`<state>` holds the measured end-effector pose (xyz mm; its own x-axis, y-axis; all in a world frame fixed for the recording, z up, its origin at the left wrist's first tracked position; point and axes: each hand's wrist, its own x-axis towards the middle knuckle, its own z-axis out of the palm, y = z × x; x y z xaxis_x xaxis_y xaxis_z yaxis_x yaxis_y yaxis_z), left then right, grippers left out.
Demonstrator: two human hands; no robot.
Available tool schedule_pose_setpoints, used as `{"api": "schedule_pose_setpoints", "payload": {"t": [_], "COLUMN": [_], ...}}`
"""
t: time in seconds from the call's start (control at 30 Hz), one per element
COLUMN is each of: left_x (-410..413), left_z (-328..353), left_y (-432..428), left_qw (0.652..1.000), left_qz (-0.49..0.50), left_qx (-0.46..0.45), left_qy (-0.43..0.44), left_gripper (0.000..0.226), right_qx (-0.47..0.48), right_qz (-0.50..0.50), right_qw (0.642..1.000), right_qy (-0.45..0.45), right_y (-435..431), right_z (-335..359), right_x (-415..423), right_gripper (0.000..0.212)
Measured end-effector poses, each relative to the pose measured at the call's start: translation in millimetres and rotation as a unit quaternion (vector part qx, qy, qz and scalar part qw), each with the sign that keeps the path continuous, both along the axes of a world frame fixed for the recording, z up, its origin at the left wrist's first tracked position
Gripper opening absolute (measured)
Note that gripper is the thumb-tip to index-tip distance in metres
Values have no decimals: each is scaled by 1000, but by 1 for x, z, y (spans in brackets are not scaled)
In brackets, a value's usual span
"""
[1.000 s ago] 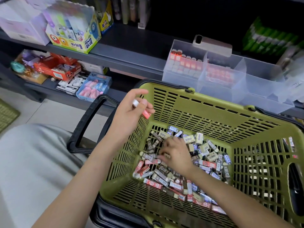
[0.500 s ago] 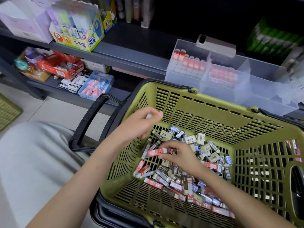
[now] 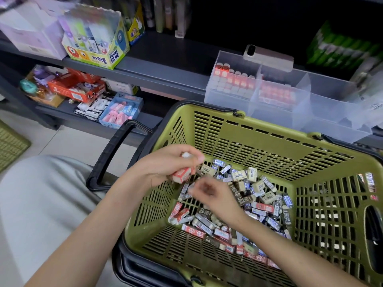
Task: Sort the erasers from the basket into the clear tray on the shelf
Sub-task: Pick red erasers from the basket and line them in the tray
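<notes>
At frame centre the left hand (image 3: 165,165) grips red-sleeved erasers (image 3: 182,175). Just beside it the right hand (image 3: 209,192) is blurred, and I cannot tell its grip. Below them, loose erasers (image 3: 251,174) fill the green basket (image 3: 269,146). The clear tray (image 3: 228,100) sits upper right on the shelf (image 3: 165,65), partly stocked.

This was a stationery shop. Dark metal shelves (image 3: 165,67) crossed the upper frame, stocked with retail display goods: a yellow glue carton (image 3: 99,56) marked POWER GLUE at upper left, and a blue box (image 3: 109,123) of small packaged items on the lower shelf at left. A green shopping basket (image 3: 259,141) at lower right held sleeved erasers (image 3: 252,175), and a clear tray (image 3: 275,119) above it displayed more in rows.
</notes>
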<state>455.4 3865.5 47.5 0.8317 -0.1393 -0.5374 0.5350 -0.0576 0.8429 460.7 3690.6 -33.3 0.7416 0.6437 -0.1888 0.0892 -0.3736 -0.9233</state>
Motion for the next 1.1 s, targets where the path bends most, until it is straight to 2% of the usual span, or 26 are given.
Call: {"api": "schedule_pose_setpoints", "payload": {"t": [0.07,0.13,0.2,0.3,0.37,0.47,0.53,0.6,0.67,0.73,0.8,0.87,0.97,1.03,1.1], "left_x": [2,4,5,6,6,6,5,5,6,6,6,4,-1,-3,-1], "left_z": [3,5,7,9,11,12,11,10,8,5,1,-1,-4,-9,-13], "left_y": [6,9,11,9,8,8,8,6,3,-2,-8,-19,-49,-67,-70], "left_qw": [992,972,953,942,941,939,942,947,956,963,964,968,975,971,955], "left_qz": [57,98,126,144,144,148,155,166,178,198,223,210,156,174,239], "left_qx": [-109,-212,-272,-296,-302,-307,-294,-272,-231,-177,-139,-127,-151,-161,-169], "left_qy": [24,37,50,62,55,48,46,45,38,37,42,44,45,36,47], "left_gripper": [31,32,30,34,37,39,43,46,46,51,61,73,78,62,43], "right_qx": [-177,-248,-245,-237,-238,-235,-224,-190,-145,-79,10,95,118,89,155], "right_qz": [132,210,238,252,283,303,282,231,144,26,-105,-185,-198,-163,-133], "right_qw": [975,944,935,929,918,910,917,942,975,996,988,965,966,981,972], "right_qy": [-21,-58,-97,-132,-146,-156,-171,-153,-88,22,116,163,120,60,118], "right_y": [5,12,21,28,27,24,21,12,-2,-18,-29,-32,-22,-19,-28], "right_z": [-30,-58,-77,-94,-100,-100,-94,-76,-50,-18,13,37,57,62,62], "right_x": [-6,-12,-15,-12,-7,-5,-4,-1,5,11,15,17,9,5,7], "right_gripper": [26,44,58,66,63,43,38,34,29,27,30,35,30,30,38]}}
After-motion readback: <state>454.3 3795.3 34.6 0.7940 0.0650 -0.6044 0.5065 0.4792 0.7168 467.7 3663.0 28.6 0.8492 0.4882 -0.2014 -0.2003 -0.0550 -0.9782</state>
